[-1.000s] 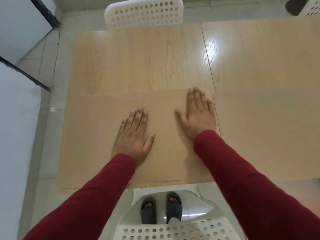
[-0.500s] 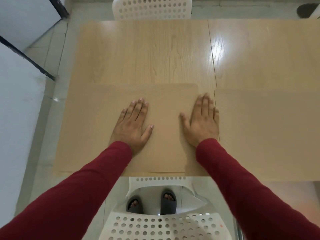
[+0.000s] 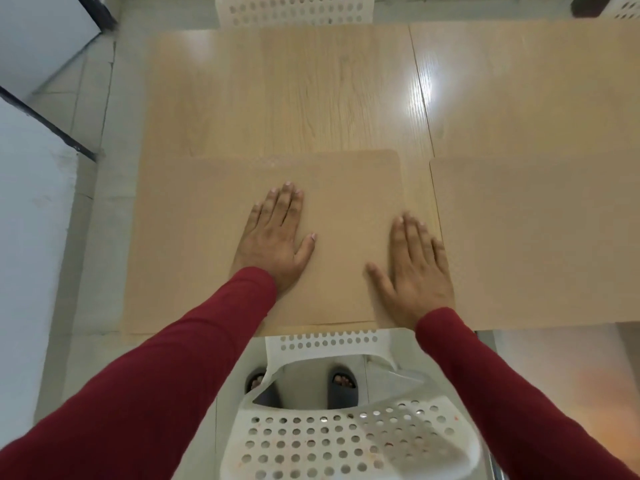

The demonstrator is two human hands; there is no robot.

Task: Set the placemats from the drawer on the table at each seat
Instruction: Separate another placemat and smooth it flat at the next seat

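Note:
A tan placemat [image 3: 194, 244] lies flat on the near left part of the light wooden table [image 3: 311, 91]. My left hand [image 3: 277, 237] rests palm down on the mat's middle, fingers spread. My right hand [image 3: 415, 268] lies flat at the mat's right edge, partly over the bare strip of table. A second tan placemat [image 3: 540, 244] lies to the right, apart from the first by a narrow gap. Neither hand grips anything.
A white perforated chair [image 3: 346, 441] stands between me and the table's near edge, with my feet in dark slippers below. Another white chair [image 3: 294, 10] stands at the far side. A grey tiled floor and a white wall lie to the left.
The left placemat has slid leftward, opening a gap to the right mat. My right hand has drawn back toward the near edge; the left hand stays flat on the mat.

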